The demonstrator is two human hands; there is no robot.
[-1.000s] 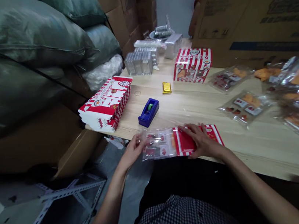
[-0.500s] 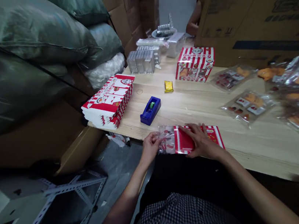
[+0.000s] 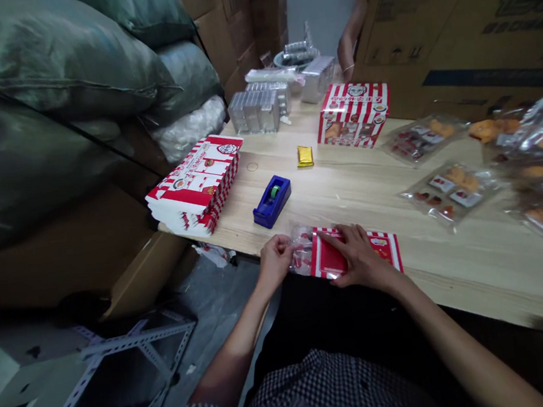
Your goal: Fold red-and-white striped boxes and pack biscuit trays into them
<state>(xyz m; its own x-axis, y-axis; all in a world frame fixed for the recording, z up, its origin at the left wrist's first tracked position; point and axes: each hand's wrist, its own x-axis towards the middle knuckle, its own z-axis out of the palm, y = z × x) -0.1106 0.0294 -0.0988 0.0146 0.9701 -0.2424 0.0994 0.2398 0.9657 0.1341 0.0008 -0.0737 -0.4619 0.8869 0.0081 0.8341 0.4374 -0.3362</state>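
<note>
At the table's near edge, my left hand pinches the left end of a clear plastic bag. The bag runs to the left end of a flat red and white printed box; whether it reaches inside is hidden. My right hand rests on top of the box with its fingers spread. Just beyond my hands stands a blue tape dispenser with a green core. A small gold packet lies behind it on the table.
To the left is a stack of flat printed boxes. An upright striped box stands farther back, near clear plastic cases. Several filled bags lie right, before a large carton. Another person's arm shows behind the carton.
My right hand has slid slightly left along the box, and the box has shifted a little left over the bag. My left hand keeps its pinch. The other person's arm has moved lower.
</note>
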